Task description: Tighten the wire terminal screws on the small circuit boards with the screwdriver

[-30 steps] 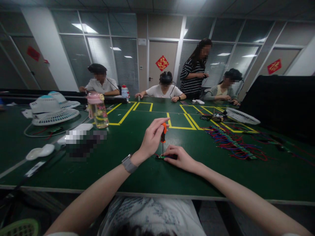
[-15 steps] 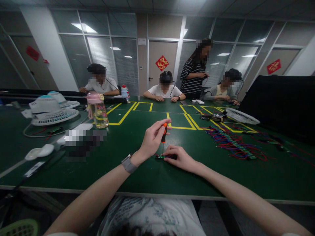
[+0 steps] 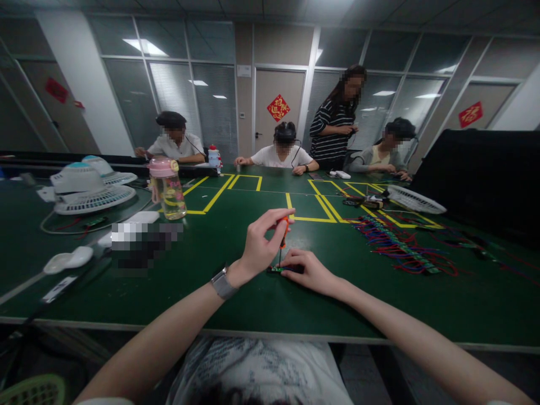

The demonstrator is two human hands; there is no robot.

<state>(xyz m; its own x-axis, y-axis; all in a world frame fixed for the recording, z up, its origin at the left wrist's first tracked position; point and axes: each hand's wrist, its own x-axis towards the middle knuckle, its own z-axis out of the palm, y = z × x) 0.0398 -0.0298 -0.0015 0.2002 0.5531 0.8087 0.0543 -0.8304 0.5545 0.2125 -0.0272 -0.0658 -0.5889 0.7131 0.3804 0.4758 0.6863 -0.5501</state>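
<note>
My left hand (image 3: 266, 241) grips the orange and black handle of a screwdriver (image 3: 284, 233), held nearly upright. Its thin shaft points down to a small green circuit board (image 3: 276, 270) on the green table. Low at the board's right end, my right hand (image 3: 310, 272) is closed with thumb and fingertips pinching the board or its wires; which one is hard to make out. Part of the board lies hidden under those fingers.
A row of circuit boards with red and blue wires (image 3: 399, 244) lies to the right. Leftward stand a pink-lidded bottle (image 3: 167, 191) and white fans (image 3: 95, 194). A fan grille (image 3: 415, 199) and a black case (image 3: 485, 185) are at right. Several people are across the table (image 3: 236, 304).
My left hand has dipped slightly and its grip on the screwdriver handle has shifted. My right hand stays put. Across the table, a person's arm has moved out to a small object.
</note>
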